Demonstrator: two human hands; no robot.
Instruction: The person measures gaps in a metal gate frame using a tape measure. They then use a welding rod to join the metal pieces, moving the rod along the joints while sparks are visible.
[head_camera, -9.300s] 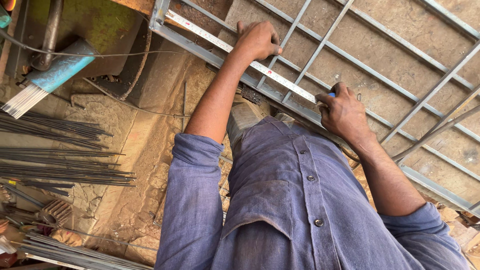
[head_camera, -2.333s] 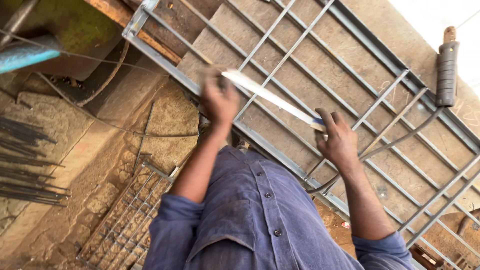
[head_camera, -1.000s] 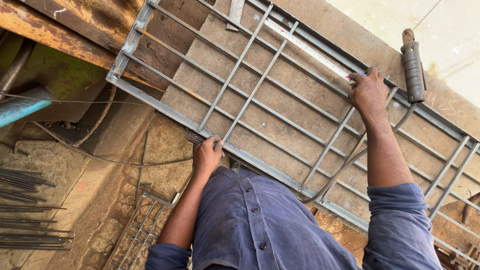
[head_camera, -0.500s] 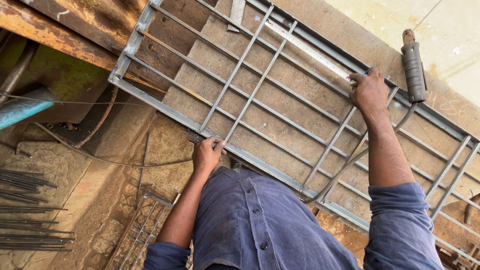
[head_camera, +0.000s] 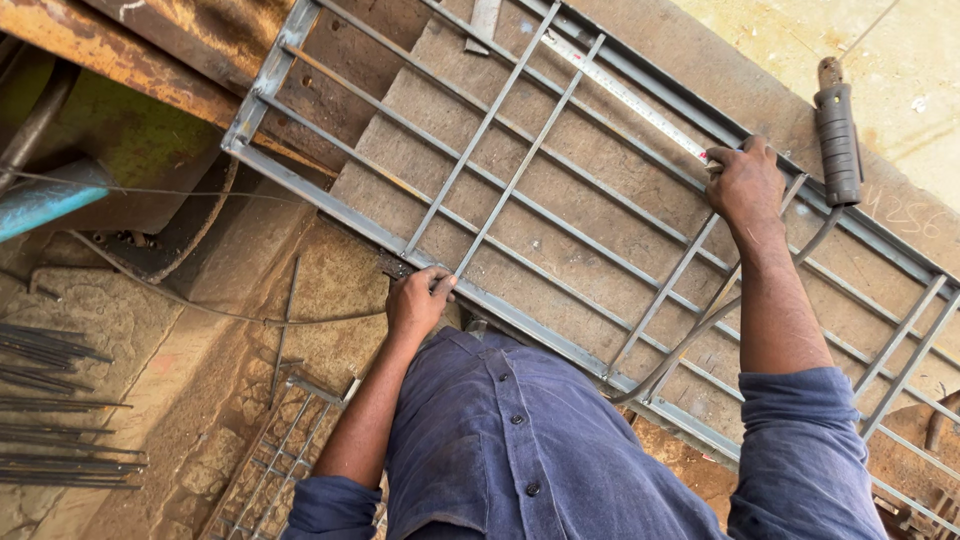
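A grey steel grille frame with thin cross bars lies on a rusty work surface. My left hand is closed on the frame's near rail, where a pair of upright bars meets it. My right hand reaches across to the far rail and pins down the end of a pale measuring tape. The tape runs along that rail toward the upper left. Both my sleeves are blue.
A black-handled welding electrode holder lies just right of my right hand, its cable trailing down across the frame. Thin rods are piled on the left. A blue pipe and a small wire grid are nearby.
Earlier both hands held the tape near the near rail. Since then my right hand has carried it to the far rail and my left dropped to the near rail. Hardly any motion in the last second.
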